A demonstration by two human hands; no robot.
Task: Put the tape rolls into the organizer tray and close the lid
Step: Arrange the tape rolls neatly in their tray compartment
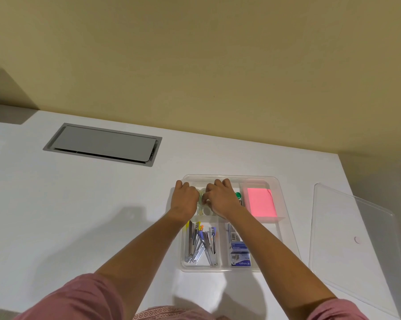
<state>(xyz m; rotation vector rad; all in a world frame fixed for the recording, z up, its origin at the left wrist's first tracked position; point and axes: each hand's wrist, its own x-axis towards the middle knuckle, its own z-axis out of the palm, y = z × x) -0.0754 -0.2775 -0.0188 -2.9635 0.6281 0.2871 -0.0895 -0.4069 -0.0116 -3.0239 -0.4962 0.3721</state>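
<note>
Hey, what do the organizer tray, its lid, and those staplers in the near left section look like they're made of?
Tray: clear, glossy plastic by the look; the white desk shows through its walls.
Lid: likely the same clear plastic, with light glinting along its edges.
Staplers: mostly shiny silver metal, judging by bright reflections, with small coloured parts, probably plastic.

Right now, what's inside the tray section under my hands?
Clear tape rolls show between the left hand and right hand; the hands hide how many.

White desk, grey cable hatch set flush in it, beige wall behind, pink sticky notes, staplers, what look like staple boxes, green pin.
</note>
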